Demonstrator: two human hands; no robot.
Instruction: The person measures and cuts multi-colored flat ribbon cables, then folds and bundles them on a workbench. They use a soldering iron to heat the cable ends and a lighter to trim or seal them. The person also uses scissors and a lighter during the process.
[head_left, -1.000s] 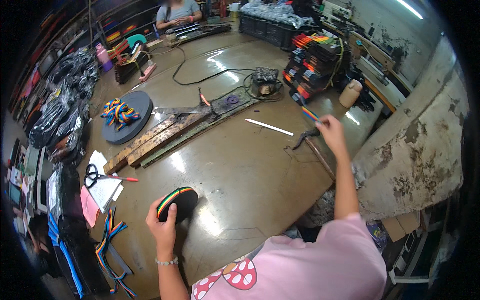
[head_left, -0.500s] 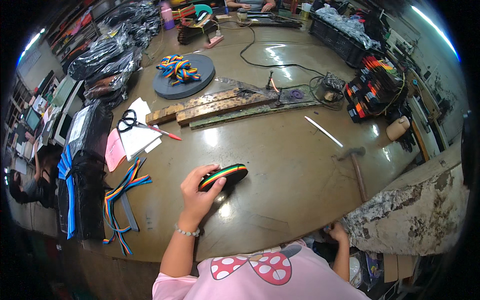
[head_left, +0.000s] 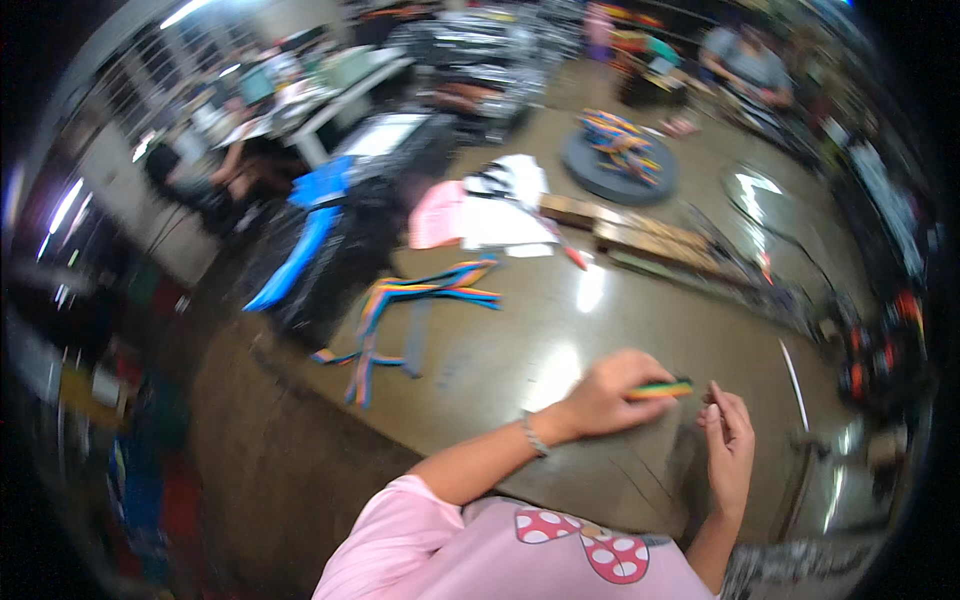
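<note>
Your right hand (head_left: 732,432) rose from edge of table (head_left: 515,335), half-curled near rainbow-striped webbing roll (head_left: 664,389); couldn't tell whether grasping anything. Your left hand (head_left: 612,392) clutched roll over table; rainbow strips (head_left: 384,290) lay left.

Strips (head_left: 371,318) lie left of the roll (head_left: 660,391), papers (head_left: 508,224) behind strips, planks (head_left: 650,236) behind the roll

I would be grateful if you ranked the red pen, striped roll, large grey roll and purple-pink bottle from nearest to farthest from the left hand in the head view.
1. Striped roll: held in the left hand.
2. Red pen: beyond the hand, beside white papers.
3. Large grey roll: farther out, under multicoloured straps.
4. Purple-pink bottle: near the picture's top edge.
</note>
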